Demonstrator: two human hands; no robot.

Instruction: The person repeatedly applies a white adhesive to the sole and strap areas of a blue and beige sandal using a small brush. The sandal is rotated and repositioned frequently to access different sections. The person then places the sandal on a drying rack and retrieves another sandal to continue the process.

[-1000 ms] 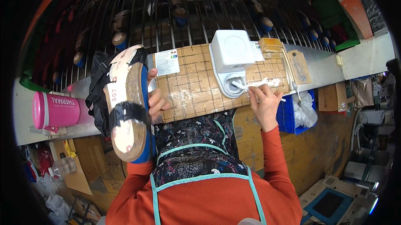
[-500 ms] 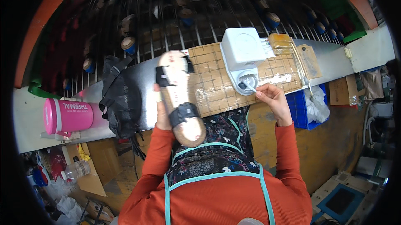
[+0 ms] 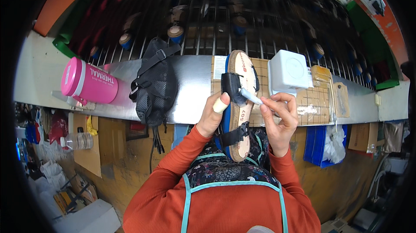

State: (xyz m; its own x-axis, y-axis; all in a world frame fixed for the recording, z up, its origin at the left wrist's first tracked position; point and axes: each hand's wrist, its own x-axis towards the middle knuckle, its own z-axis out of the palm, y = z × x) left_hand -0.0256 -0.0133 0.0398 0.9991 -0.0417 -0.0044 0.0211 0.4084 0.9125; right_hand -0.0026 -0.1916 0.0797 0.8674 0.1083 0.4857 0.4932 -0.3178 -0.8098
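My left hand (image 3: pixel 209 119) grips a sandal (image 3: pixel 243 120) by its left edge, thumb wrapped in pale yellow tape. Held up with its toe pointing away, the sandal has a beige footbed, black straps, a cork-coloured side and a blue sole edge. Between the thumb and fingers of my right hand (image 3: pixel 282 119) is a small brush (image 3: pixel 251 96) with a pale handle. Its tip meets the black strap near the middle of the sandal. Behind my right hand stands a white pot with a square top (image 3: pixel 287 70); its front cup is hidden.
Cardboard with grid lines (image 3: pixel 314 103) covers part of the metal bench (image 3: pixel 193 81). A black bag (image 3: pixel 156 85) and a pink jug (image 3: pixel 93 81) lie left. Beyond, sandals rest on a roller conveyor (image 3: pixel 203 21). A blue crate (image 3: pixel 315 146) sits lower right.
My right hand has lifted the brush out of the white pot's cup and brought it left onto the sandal strap. The sandal now stands more centrally before me. The whole view has shifted.
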